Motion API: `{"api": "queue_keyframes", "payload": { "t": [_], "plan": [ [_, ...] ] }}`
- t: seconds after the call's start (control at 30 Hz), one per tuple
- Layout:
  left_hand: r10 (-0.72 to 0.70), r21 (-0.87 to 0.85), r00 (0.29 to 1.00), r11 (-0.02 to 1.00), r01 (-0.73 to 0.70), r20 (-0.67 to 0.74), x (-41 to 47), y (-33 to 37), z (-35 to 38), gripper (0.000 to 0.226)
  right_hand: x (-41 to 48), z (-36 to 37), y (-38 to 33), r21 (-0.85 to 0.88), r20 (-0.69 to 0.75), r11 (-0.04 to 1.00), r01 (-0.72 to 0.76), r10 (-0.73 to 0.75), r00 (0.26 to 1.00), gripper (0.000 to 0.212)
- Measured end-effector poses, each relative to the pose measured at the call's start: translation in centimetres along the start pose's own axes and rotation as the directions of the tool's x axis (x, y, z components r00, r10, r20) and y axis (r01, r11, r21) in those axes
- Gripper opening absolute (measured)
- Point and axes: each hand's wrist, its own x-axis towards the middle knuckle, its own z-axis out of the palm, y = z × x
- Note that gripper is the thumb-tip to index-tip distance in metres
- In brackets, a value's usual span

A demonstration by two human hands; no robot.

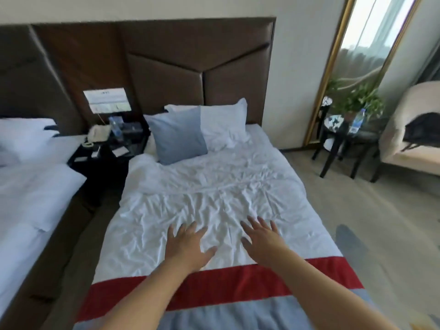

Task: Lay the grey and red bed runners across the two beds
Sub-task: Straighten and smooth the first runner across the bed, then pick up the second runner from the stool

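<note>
A grey and red bed runner [228, 284] lies flat across the foot of the right bed [214, 186], its red band toward the pillows and its grey part nearest me. My left hand [188, 246] rests flat on the wrinkled white duvet just beyond the red band, fingers spread. My right hand [262, 236] lies flat beside it, fingers also spread. Neither hand holds anything. The left bed [31, 186] shows only white bedding; no runner is visible on the part in view.
A grey cushion [178, 136] and white pillows lean on the brown headboard. A black nightstand [104, 158] with a phone and bottles stands between the beds. At right are a gold-framed mirror [357, 67], a small dark table [345, 139] and a beige armchair [414, 139].
</note>
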Motion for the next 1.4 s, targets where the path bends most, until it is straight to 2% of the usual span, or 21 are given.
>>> {"api": "queue_keyframes", "payload": {
  "t": [0.17,0.3,0.47,0.67,0.77,0.83,0.9,1.07,1.17,1.3,1.4],
  "plan": [
    [0.004,-0.017,0.959,1.000,-0.010,-0.283,0.7,2.7,-20.5,0.086,-0.3,-20.0,-1.5,-0.055,-0.201,0.998,0.044,-0.055,0.978,0.065],
    [0.019,-0.050,0.927,0.998,-0.040,-0.374,-0.9,5.1,-30.1,0.086,-1.9,-29.9,-1.6,-0.135,-0.304,0.988,0.078,-0.117,0.946,0.065],
    [0.041,-0.003,0.871,0.999,-0.048,-0.490,-1.9,8.4,-34.5,0.082,-4.3,-35.3,0.4,-0.194,-0.381,0.980,0.032,-0.105,0.919,0.061],
    [0.180,0.079,0.869,0.984,-0.162,-0.461,-1.4,13.8,-35.1,0.076,-9.1,-37.5,6.4,-0.158,-0.418,0.983,-0.094,0.020,0.908,0.061],
    [0.292,0.078,0.836,0.954,-0.289,-0.465,-1.0,20.2,-36.6,0.079,-14.7,-38.7,10.9,-0.133,-0.464,0.968,-0.214,0.130,0.876,0.061],
    [0.440,0.110,0.772,0.890,-0.442,-0.458,-2.1,26.4,-36.5,0.081,-20.3,-38.4,14.1,-0.086,-0.510,0.941,-0.327,0.241,0.826,0.060],
    [0.600,0.166,0.681,0.788,-0.592,-0.421,-4.7,33.7,-35.4,0.081,-27.2,-37.1,17.3,-0.005,-0.540,0.883,-0.469,0.392,0.744,0.059],
    [0.873,0.243,0.371,0.452,-0.858,-0.316,-17.0,49.2,-30.8,0.081,-46.6,-31.3,23.0,0.118,-0.457,0.604,-0.788,0.738,0.496,0.061],
    [0.947,0.244,0.198,0.261,-0.934,-0.253,-25.3,56.4,-27.4,0.078,-57.1,-27.6,24.3,0.183,-0.396,0.428,-0.885,0.856,0.332,0.062],
    [0.978,0.240,0.046,0.096,-0.966,-0.205,-33.5,63.0,-23.2,0.078,-67.3,-23.6,25.2,0.261,-0.337,0.250,-0.932,0.929,0.154,0.064],
    [0.989,0.233,-0.041,-0.006,-0.972,-0.144,-38.8,67.6,-19.0,0.077,-74.3,-19.9,26.6,0.290,-0.284,0.144,-0.946,0.957,0.059,0.065]
  ]
}}
